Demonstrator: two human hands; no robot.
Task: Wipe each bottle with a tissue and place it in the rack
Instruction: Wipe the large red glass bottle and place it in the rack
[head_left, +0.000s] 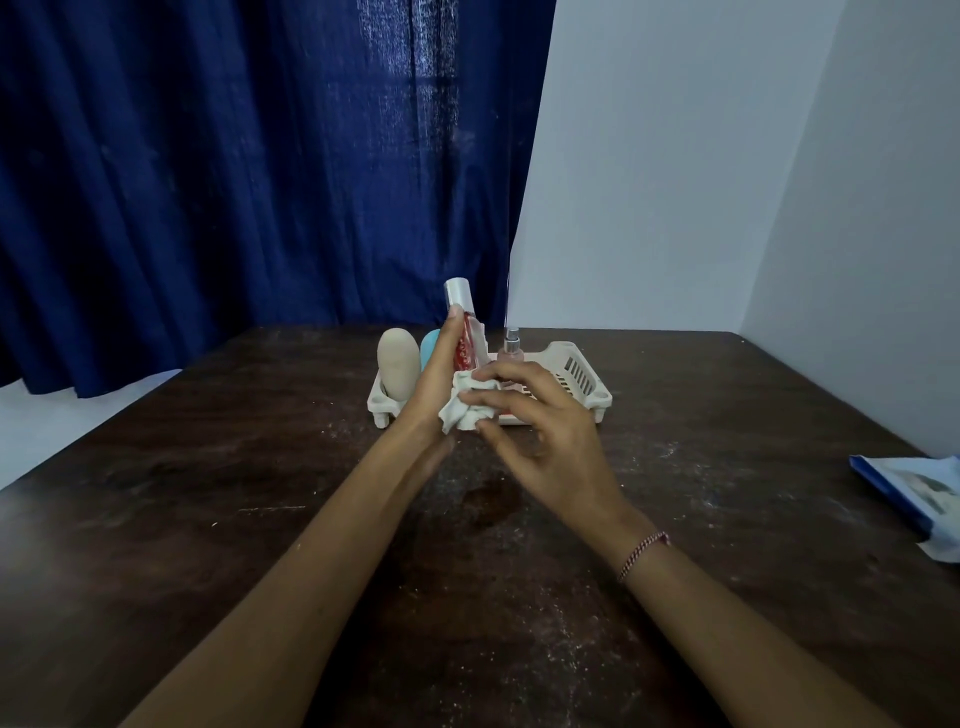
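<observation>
My left hand (435, 375) grips a slim red bottle (466, 340) with a white cap, held upright above the table in front of the rack. My right hand (540, 415) holds a crumpled white tissue (464, 408) against the bottle's lower part. Behind them a white plastic rack (579, 371) stands on the table. In its left end stand a beige bottle (398, 364) and a light blue bottle (429, 347), the blue one half hidden by my left hand. A small pink spray bottle (511, 349) stands in the rack's middle.
The dark wooden table (208, 493) is dusty and scratched. A blue and white tissue pack (917, 491) lies at the table's right edge. A dark blue curtain hangs behind the table, and white walls close off the back right corner.
</observation>
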